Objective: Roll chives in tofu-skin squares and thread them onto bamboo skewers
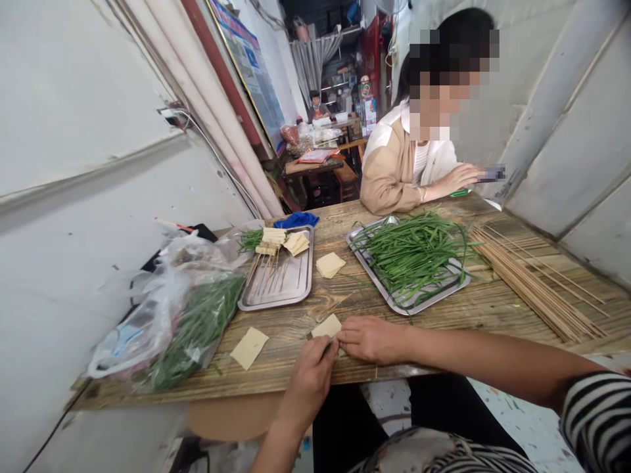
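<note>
At the near edge of the desk (444, 309), the left hand (308, 381) was curled shut, its fingertips pinching the near side of a pale tofu sheet (328, 325). The right hand (372, 338) lay knuckles-up just beside it, fingertips touching the same sheet (whether they gripped it could not be told). A second sheet (249, 347) lay near, toward the left edge. Mid-desk stood a tray of chives (409, 263) and a skewer tray (279, 279); loose skewers (537, 286) lay along the right edge, and a bag of chives (182, 315) along the left.
</note>
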`<state>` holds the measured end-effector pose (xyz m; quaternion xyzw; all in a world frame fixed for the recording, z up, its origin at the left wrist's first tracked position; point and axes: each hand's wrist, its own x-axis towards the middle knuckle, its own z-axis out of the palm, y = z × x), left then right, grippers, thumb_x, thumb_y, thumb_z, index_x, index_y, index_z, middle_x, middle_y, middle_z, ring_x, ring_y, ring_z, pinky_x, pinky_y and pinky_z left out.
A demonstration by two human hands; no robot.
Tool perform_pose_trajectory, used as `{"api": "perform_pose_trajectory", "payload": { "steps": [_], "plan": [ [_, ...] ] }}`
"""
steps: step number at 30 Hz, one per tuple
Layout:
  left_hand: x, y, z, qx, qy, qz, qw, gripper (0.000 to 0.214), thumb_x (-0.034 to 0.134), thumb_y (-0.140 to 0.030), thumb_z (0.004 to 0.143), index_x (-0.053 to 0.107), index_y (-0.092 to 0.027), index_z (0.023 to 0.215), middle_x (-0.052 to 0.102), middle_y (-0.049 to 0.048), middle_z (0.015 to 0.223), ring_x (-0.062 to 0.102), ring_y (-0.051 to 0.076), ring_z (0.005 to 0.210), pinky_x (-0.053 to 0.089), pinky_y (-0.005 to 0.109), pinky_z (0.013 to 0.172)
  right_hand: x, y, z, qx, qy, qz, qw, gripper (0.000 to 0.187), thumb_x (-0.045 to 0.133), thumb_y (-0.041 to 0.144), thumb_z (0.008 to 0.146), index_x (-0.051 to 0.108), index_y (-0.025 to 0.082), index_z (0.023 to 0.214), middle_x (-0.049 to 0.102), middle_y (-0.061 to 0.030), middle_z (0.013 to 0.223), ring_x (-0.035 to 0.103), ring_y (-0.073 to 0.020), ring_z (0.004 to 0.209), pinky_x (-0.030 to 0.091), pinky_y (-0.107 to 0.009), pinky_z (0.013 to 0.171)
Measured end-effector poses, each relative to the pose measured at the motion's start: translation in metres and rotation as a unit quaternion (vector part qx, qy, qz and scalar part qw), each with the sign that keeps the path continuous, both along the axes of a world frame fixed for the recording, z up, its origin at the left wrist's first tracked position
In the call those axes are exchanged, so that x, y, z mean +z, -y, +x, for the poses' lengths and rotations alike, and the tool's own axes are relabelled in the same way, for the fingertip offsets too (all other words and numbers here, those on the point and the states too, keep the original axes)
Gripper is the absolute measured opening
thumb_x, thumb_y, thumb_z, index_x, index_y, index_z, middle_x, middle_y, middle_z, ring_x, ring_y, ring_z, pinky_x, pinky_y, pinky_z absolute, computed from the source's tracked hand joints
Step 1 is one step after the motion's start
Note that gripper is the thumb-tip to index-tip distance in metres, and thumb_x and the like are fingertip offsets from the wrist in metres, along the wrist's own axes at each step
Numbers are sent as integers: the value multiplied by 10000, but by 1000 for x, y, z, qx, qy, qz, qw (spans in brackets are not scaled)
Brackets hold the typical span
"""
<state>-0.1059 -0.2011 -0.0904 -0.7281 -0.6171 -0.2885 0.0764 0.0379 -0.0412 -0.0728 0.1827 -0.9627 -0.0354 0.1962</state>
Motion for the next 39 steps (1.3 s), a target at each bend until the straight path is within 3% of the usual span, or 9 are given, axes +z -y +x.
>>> {"api": "perform_pose_trajectory", "payload": {
  "steps": [3,8,19,26,28,30,32,37,39],
  "plan": [
    [7,5,-6,-24,-32,-49,998,339,524,-202,868,566,-169,1202,611,124,1106,559,218,1044,500,385,903,5,1,4,11,12,9,1000,250,382,196,944,605,114,869,584,-88,865,498,-169,794,410,-316,749],
    [16,4,-16,-54,7,-124,991,392,551,-252,864,534,-206,1253,580,115,1152,546,200,1086,491,357,934,3,3,5,1,16,39,999,228,390,146,925,606,89,883,581,-91,830,503,-169,755,419,-321,709],
    [22,-2,-12,-58,-41,-105,992,325,519,-213,875,573,-170,1192,609,106,1054,564,185,991,499,340,885,-9,12,1,-47,14,16,999,233,402,136,916,624,75,885,614,-98,818,548,-181,740,432,-330,668],
    [15,-7,-4,-34,10,-56,998,268,435,-181,916,624,-196,1106,639,66,930,575,149,847,514,296,775,-1,3,0,-28,38,-125,991,174,496,198,877,640,117,822,642,-70,770,567,-170,767,445,-319,748],
    [13,-7,-4,-39,26,-49,998,272,428,-185,919,627,-202,1104,646,66,930,579,152,853,513,304,787,5,-9,4,-26,21,-229,973,162,555,249,845,658,131,886,665,-76,822,587,-176,862,448,-312,810],
    [11,-6,-4,-41,34,-39,998,279,422,-181,920,625,-201,1110,650,67,935,582,159,864,513,323,809,12,-21,9,-73,-23,-333,940,206,551,250,850,657,143,991,676,-88,939,590,-171,941,448,-299,844],
    [10,-5,-4,-40,38,-30,998,288,417,-170,919,621,-201,1120,650,68,950,584,166,879,512,341,826,16,-28,15,-115,-47,-377,918,233,543,257,865,650,145,1039,669,-95,1005,583,-171,960,447,-298,853],
    [12,-4,-2,-40,44,-26,998,287,414,-173,920,625,-209,1111,649,72,953,586,167,873,517,336,810,13,-7,16,-67,44,-236,968,342,641,330,810,625,124,1082,650,-111,985,521,-221,1000,425,-338,853],
    [12,-4,-1,-33,47,-30,998,275,424,-165,915,633,-204,1089,652,71,935,587,163,855,519,329,793,9,4,9,-80,65,-185,977,283,607,295,839,630,110,1051,643,-112,946,518,-220,964,421,-337,823]
  ]
}}
